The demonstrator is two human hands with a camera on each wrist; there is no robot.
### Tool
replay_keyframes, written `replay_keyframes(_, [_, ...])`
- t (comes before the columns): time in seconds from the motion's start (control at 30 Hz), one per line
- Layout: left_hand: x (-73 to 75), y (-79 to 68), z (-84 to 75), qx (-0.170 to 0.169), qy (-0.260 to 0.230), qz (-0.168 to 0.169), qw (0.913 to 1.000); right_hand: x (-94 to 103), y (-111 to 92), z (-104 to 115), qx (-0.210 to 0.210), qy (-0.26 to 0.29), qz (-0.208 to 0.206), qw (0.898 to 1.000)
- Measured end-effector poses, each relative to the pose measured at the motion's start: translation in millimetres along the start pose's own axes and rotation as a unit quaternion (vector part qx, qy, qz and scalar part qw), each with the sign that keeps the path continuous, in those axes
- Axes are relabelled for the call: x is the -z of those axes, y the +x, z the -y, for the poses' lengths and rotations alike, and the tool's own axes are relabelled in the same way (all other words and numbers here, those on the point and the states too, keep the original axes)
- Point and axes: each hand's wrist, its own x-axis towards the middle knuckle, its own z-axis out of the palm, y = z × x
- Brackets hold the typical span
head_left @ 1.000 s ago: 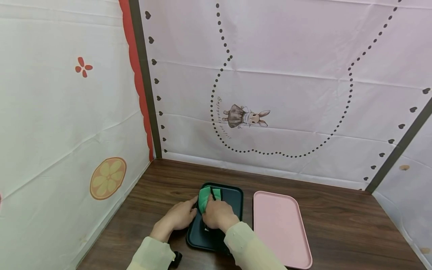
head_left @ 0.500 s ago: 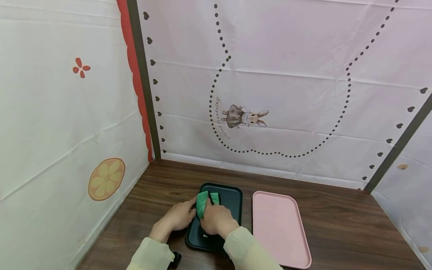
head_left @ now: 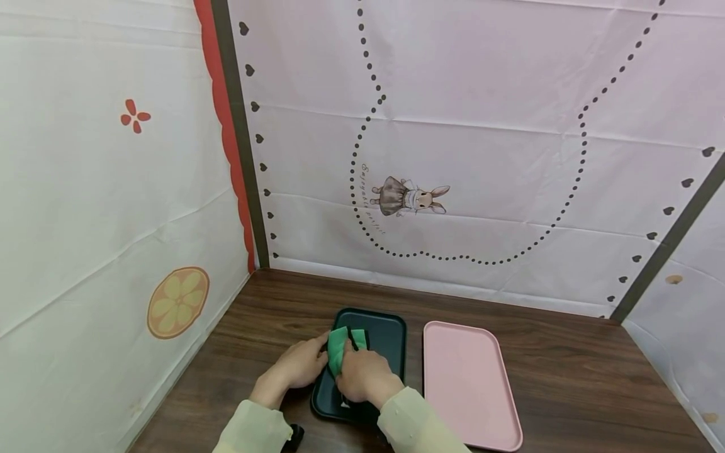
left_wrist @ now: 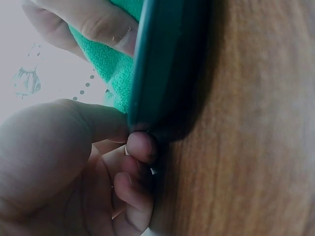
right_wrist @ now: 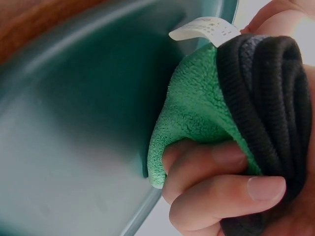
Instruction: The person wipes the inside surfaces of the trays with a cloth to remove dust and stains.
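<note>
Between the two hands lay the folded green terry cloth with black edging (head_left: 337, 352); the right hand (head_left: 365, 374) gripped it and was the nearer one. Under them was the smooth, dark teal rectangular tray with rounded corners (head_left: 387, 343), its long axis running forward from the person. The left hand (head_left: 300, 363) pinched its left rim. A white label (right_wrist: 202, 30) stuck out beside the cloth. Right of the right hand lay a matte pink rectangular tray (head_left: 470, 390). How firmly the cloth pressed was difficult to tell.
</note>
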Motion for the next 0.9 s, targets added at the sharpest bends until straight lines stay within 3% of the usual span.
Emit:
replay_keyframes(0.5, [-1.8,0.5,2.4,-0.012,-0.020,0.013,0.9996,-2.8,-14.6,3.0,0.007,-0.004,0.019,1.000])
replay_keyframes(0.9, [-0.5,-1.7,-0.5,-0.005,-0.013,0.004,0.9999,-5.9,-21.9,3.6,0.028,-0.023,0.018,0.999])
